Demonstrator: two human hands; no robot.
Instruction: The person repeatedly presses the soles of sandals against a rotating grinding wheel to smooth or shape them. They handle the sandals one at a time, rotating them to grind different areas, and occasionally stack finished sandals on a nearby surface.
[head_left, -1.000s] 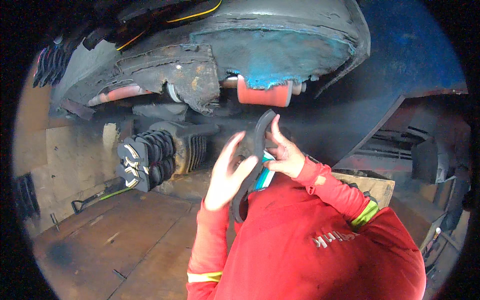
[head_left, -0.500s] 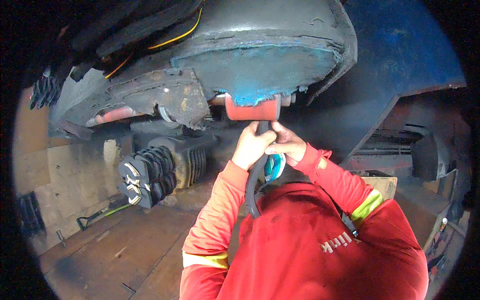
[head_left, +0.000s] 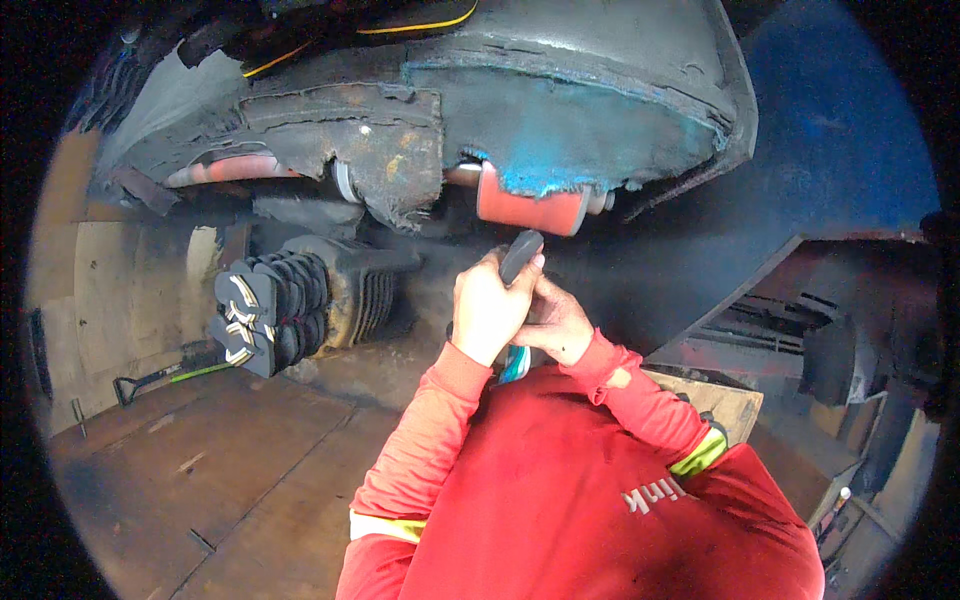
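Note:
My left hand [head_left: 490, 315] and my right hand [head_left: 553, 318] are closed around a dark grey sandal sole [head_left: 521, 255] with a teal and white strap [head_left: 515, 363] showing below my fingers. The top end of the sole rises between my thumbs and fingers, just under a red roller [head_left: 530, 207] on a machine, with a small gap between them. The roller hangs beneath a dust-covered housing [head_left: 600, 95] with a frayed, blue-stained flap [head_left: 560, 150]. Much of the sandal is hidden behind my hands and body.
Stacked grey sandals [head_left: 245, 320] sit on a rack at the left, beside a green-and-black handled tool [head_left: 200, 372]. A second red roller [head_left: 230, 170] shows at the upper left. A blue panel [head_left: 830, 120] and a slanted opening [head_left: 760, 320] are at the right, with a wooden board [head_left: 730, 400] below.
Both my hands first rose with the sandal to the red roller and closed together on it. Since then they have dropped slightly away from the roller, and the sole's top end now tilts right.

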